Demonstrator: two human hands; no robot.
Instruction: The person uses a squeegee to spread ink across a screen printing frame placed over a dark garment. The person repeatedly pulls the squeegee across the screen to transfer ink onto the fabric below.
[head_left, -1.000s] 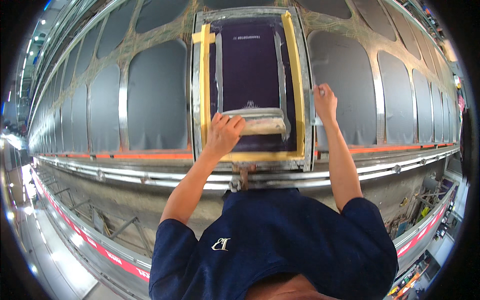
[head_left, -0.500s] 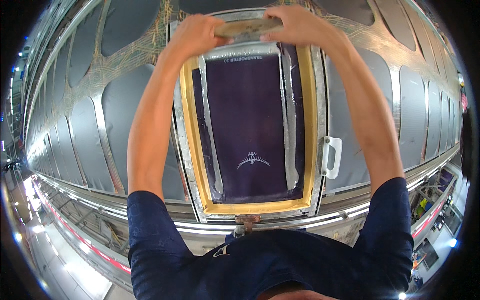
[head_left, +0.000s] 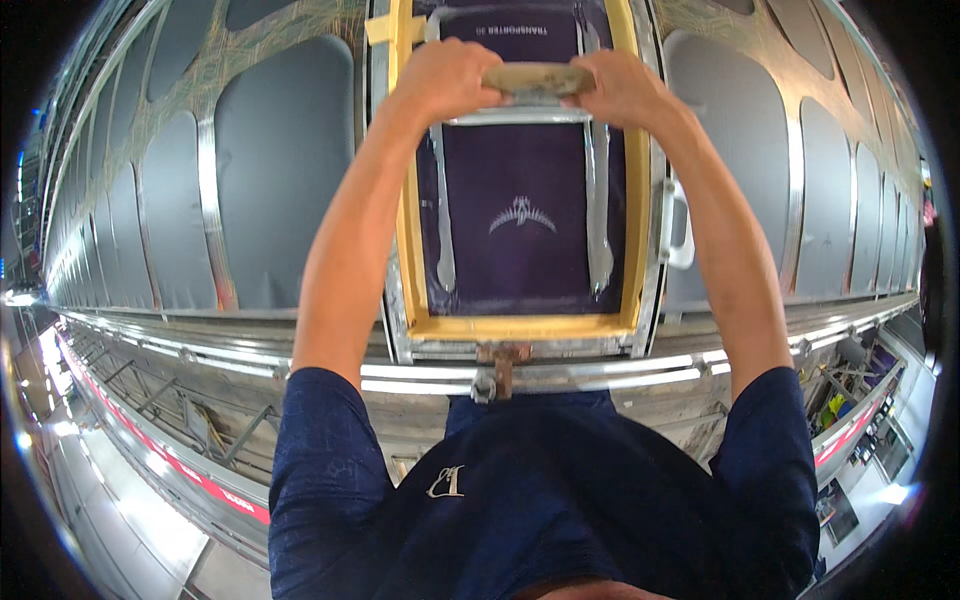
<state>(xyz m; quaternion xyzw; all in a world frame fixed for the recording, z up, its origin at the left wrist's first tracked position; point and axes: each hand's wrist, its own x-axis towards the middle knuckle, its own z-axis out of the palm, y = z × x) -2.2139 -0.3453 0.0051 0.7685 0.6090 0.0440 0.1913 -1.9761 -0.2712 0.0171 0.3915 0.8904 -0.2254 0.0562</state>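
1. Squeegee (head_left: pixel 540 84) lies crosswise, its long axis running left to right, tan handle (head_left: pixel 540 76) facing up.
2. It sits over the purple mesh (head_left: pixel 515 250) of the tape-edged screen (head_left: pixel 525 327).
3. Left hand (head_left: pixel 455 80) and right hand (head_left: pixel 622 88) grip its two ends.
4. It is nearer the person (head_left: pixel 580 480) than half a second ago, now this side of the lettering (head_left: pixel 508 30).

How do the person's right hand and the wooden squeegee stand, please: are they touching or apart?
Touching: the head view shows the right hand gripping the right end of the wooden squeegee.
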